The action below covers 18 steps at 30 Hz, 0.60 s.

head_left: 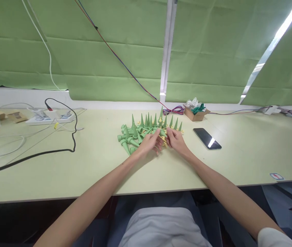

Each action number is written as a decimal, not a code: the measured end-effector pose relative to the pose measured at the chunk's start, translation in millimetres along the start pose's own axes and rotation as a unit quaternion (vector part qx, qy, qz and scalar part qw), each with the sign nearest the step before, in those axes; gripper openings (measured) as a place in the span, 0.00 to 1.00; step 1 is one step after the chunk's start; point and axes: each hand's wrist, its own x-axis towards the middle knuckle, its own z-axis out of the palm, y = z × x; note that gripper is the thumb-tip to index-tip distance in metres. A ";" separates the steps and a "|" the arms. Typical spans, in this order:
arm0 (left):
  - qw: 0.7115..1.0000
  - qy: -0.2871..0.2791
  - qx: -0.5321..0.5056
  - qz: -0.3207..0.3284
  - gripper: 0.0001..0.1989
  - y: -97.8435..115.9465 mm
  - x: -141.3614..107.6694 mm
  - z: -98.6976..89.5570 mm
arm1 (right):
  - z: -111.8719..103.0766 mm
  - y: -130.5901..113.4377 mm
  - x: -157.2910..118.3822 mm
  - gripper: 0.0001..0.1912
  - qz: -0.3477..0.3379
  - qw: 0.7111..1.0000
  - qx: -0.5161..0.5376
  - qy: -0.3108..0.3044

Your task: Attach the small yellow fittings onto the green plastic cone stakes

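Cardboard box (196, 116), open-topped, near the back of the table (251, 154): holding crumpled clear plastic (192, 103) and dark green material (198, 109). Sticker (277, 176) at the front edge: blue border, red mark; any lettering too small to read. Left hand (150, 141): thumb and fingers closed on one green spike (162, 133), lower fingers loosely curled. Right hand (177, 139): fingertips pinched together just beside the spike's tip; cannot tell whether gripping anything. Other green spikes (125, 146) with yellow pieces (165, 141): heaped beyond and left of the hands, several upright.
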 end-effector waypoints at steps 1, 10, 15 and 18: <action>1.000 -0.010 -0.012 -0.001 0.31 0.6 -0.5 0.6 | 0.0 -0.2 -0.2 0.29 -0.004 1.000 -0.008 -0.007; 0.999 -0.017 -0.037 0.015 0.26 2.0 -1.6 -0.6 | -1.1 -2.8 -1.0 0.28 -0.021 0.998 -0.055 -0.013; 0.999 -0.024 -0.037 0.025 0.24 0.5 -2.0 -2.8 | -1.9 -3.9 -1.2 0.27 -0.023 0.998 -0.061 -0.024; 0.999 -0.027 -0.035 0.030 0.24 -0.2 -1.9 -3.7 | -2.1 -4.4 -1.4 0.27 -0.022 0.997 -0.061 -0.030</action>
